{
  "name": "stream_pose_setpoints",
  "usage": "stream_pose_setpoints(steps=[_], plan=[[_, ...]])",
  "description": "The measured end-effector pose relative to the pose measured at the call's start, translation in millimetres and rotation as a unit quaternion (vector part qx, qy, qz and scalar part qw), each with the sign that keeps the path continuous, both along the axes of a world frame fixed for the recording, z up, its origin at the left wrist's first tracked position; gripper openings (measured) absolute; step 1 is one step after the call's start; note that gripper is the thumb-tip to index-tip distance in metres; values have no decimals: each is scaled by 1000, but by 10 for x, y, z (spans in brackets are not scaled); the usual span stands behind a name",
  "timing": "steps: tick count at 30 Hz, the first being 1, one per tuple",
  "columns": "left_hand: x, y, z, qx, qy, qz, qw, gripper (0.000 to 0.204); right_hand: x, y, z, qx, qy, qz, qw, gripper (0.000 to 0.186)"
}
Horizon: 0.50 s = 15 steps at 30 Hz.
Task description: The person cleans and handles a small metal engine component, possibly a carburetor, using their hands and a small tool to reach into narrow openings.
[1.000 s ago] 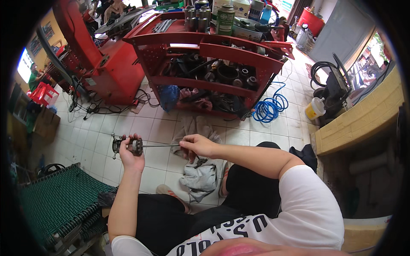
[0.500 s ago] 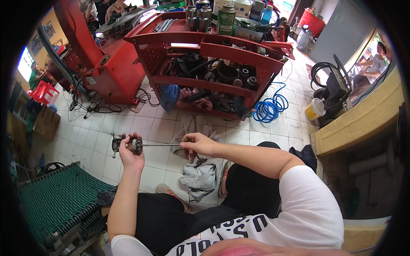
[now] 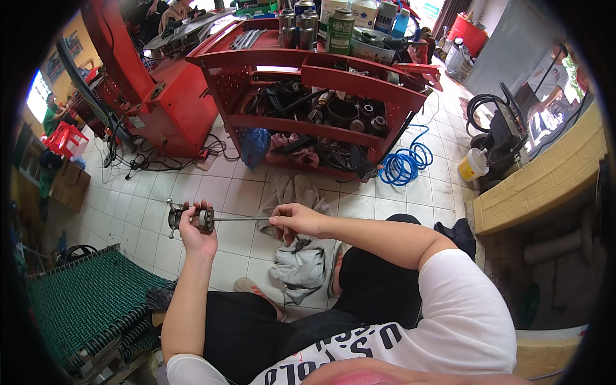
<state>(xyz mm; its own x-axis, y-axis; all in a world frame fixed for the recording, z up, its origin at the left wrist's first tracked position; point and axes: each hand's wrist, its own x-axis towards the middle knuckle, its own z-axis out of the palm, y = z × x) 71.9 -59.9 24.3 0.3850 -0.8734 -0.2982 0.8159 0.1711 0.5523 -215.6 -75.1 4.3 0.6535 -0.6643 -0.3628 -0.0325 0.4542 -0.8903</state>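
White floor tiles (image 3: 192,183) spread through a workshop, where a red tool cart (image 3: 369,86) stands ahead, cans (image 3: 339,33) on its top and dark parts on its shelves. A red machine (image 3: 163,119) rises to its left; a blue hose (image 3: 403,168) lies coiled at its right. Above the floor, the left hand (image 3: 199,236) wraps around a dark metal part (image 3: 206,220) with small knobbed ends. A thin rod (image 3: 242,219) runs level from that part to the right hand (image 3: 296,219), whose fingers pinch its far end. Grey cloth (image 3: 300,273) lies crumpled below the right hand, between the person's feet. A green woven seat (image 3: 96,301) stands at lower left.
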Motion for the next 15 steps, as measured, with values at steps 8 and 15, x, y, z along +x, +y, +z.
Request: stream_pose_setpoints(steps=[8,15], plan=[[-1,9,-22,-5,-2,-7,1000,27,-36,-59,-128,-3,-15,65,998,45],[42,22,-7,-4,-1,-7,1000,19,21,6,-38,-53,-11,23,998,44]])
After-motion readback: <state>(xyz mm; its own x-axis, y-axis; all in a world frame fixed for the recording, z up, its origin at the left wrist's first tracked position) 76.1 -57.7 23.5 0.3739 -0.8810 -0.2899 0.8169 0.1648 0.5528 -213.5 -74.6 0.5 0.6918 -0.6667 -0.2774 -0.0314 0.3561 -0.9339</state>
